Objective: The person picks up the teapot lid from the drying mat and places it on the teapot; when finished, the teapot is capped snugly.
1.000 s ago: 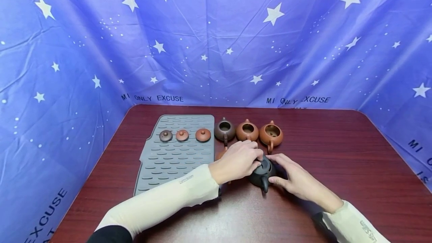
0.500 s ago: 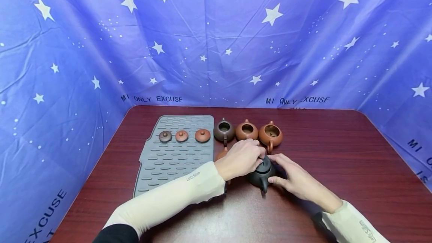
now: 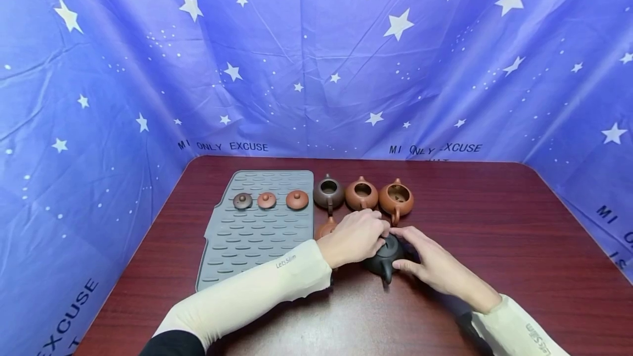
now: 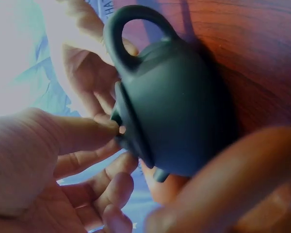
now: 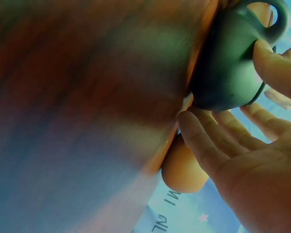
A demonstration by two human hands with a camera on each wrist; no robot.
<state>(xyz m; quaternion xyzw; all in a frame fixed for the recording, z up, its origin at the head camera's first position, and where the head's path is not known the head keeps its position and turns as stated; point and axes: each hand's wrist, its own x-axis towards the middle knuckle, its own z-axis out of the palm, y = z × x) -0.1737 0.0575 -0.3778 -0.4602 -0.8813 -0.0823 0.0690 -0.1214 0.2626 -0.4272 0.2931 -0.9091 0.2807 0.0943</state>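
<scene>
A dark teapot (image 3: 379,264) stands upright on the table with its handle toward me. Its lid (image 3: 392,245) sits over the opening, and in the left wrist view the lid (image 4: 134,125) lies close along the rim. My left hand (image 3: 354,238) pinches the lid's knob between thumb and fingers, and hides part of the lid from above. Around the teapot's right side, my right hand (image 3: 436,264) holds the body; the right wrist view has the thumb (image 5: 276,68) by the handle and the fingers along the side.
Behind stand a brown teapot (image 3: 328,194) and two orange teapots (image 3: 361,195), (image 3: 396,199), lidless. Another orange teapot (image 3: 326,228) is partly hidden by my left hand. A grey mat (image 3: 257,251) on the left bears a brown lid (image 3: 243,201) and two orange lids (image 3: 297,200).
My left hand has shifted the dark lid slightly right and down, so the gap at the rim has closed. The right hand keeps its place on the teapot.
</scene>
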